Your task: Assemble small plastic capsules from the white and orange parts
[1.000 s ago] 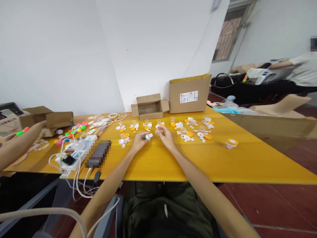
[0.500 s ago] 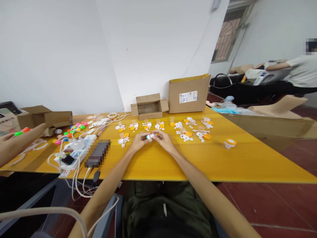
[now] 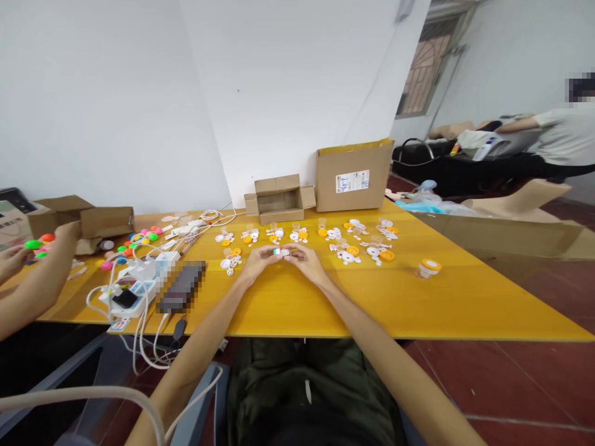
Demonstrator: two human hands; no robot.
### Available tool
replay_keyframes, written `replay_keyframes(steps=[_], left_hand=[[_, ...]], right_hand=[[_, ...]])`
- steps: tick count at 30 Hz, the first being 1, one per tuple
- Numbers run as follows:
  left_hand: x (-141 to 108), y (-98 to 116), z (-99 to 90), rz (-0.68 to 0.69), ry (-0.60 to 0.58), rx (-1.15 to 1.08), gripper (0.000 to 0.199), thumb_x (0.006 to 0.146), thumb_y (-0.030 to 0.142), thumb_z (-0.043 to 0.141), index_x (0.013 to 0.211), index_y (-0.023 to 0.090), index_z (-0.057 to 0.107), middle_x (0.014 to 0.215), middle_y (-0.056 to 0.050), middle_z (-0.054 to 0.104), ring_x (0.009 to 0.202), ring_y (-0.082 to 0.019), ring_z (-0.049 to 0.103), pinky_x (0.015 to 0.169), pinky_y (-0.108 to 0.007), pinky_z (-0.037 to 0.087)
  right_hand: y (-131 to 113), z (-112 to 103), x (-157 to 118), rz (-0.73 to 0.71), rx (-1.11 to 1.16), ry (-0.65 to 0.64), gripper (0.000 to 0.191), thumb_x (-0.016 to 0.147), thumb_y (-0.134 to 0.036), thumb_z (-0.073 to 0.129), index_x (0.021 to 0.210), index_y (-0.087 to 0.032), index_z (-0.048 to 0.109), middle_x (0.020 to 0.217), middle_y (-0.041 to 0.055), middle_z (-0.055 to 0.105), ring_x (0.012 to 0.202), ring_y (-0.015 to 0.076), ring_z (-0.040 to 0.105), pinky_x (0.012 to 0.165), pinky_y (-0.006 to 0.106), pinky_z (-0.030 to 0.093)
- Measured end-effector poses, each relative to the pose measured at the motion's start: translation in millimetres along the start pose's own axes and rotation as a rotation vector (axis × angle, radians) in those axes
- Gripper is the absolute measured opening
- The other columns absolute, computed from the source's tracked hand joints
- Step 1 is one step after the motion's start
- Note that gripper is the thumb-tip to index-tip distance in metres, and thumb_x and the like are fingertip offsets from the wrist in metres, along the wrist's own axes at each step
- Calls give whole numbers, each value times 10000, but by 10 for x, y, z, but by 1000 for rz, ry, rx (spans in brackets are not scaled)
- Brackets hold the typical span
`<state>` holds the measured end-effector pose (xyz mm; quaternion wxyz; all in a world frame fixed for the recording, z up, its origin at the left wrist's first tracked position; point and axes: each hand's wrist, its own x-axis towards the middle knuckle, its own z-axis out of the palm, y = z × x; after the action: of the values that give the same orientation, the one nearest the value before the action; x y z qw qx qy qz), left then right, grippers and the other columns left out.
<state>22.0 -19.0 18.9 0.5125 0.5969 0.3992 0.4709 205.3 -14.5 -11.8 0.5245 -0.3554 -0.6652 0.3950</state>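
Over the table's near middle, my left hand (image 3: 257,262) and my right hand (image 3: 305,261) meet, fingers closed on opposite ends of a small white part with a teal band (image 3: 281,252). It is too small and partly hidden by the fingers to name its kind. Beyond my hands stand groups of clear plastic cups, orange rings (image 3: 322,233) and white wheel-like pieces (image 3: 348,256), spread in rows. Nearest on the left is a group with white discs (image 3: 225,264). Farther right stands a clear jar with an orange-rimmed lid (image 3: 428,267), apart from both hands.
An open small carton (image 3: 281,218) and a large closed box (image 3: 354,179) stand against the wall. To the left lie a power strip (image 3: 139,297) with white cables and a dark phone-like slab (image 3: 182,287). A co-worker's hands (image 3: 13,263) hold coloured balls at far left.
The small part has turned slightly between my fingers, and both hands have stayed in about the same place. At far left, the co-worker's arm has drawn back toward the other hand.
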Motion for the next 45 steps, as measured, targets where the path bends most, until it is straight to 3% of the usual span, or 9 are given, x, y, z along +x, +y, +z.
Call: replay_keyframes(steps=[9,18,20,25,30,36,40,45], left_hand=[[-12,5,6,-5,-15,-8,361,623,329,903,948,192,826,925,-64,804,859,-224,726,846,-355,580],[-32,26,7,-8,-64,25,334,668,349,882,963,201,826,923,-62,804,842,-219,720,833,-348,572],[-28,19,1,-9,-59,29,327,663,364,884,943,204,827,906,-57,804,829,-218,718,814,-342,575],[-6,-18,-13,-9,-40,18,323,704,438,856,917,196,824,853,-48,794,808,-211,717,780,-321,573],[-5,-28,-16,-2,-38,14,353,710,465,853,934,194,820,858,-47,793,806,-214,719,780,-322,575],[-18,-19,-21,6,-62,39,418,703,492,849,1002,202,819,920,-53,803,803,-213,725,786,-325,577],[-6,-32,-25,10,-50,32,390,703,496,847,960,204,822,904,-53,800,793,-211,722,767,-317,579],[9,-43,-16,-21,-41,-5,390,704,513,847,932,198,815,893,-54,789,787,-199,708,778,-310,571]], right_hand=[[-92,6,-20,-5,-33,25,213,796,-409,687,881,-225,752,874,39,770,829,227,700,791,356,568],[-97,-11,-34,26,-235,26,453,901,-553,548,608,-214,615,543,-13,585,579,175,581,584,279,455],[-80,1,-29,17,-231,31,442,906,-570,543,655,-215,623,572,-15,601,588,173,584,588,279,462],[-78,56,-37,-9,-100,46,375,847,-573,624,1011,-236,628,696,-35,643,624,169,601,585,274,492],[-114,48,-45,3,-125,-32,322,872,-556,592,840,-236,607,680,-21,646,608,162,598,597,272,478],[-137,5,-47,48,-356,17,534,949,-613,468,580,-235,545,512,-10,577,553,173,572,570,270,404],[-149,11,-52,37,-384,-3,497,934,-620,496,626,-240,588,539,-11,599,566,177,572,564,264,382],[-157,26,-63,39,-432,-26,348,919,-497,573,686,-245,624,637,-1,657,662,195,619,622,274,415]])
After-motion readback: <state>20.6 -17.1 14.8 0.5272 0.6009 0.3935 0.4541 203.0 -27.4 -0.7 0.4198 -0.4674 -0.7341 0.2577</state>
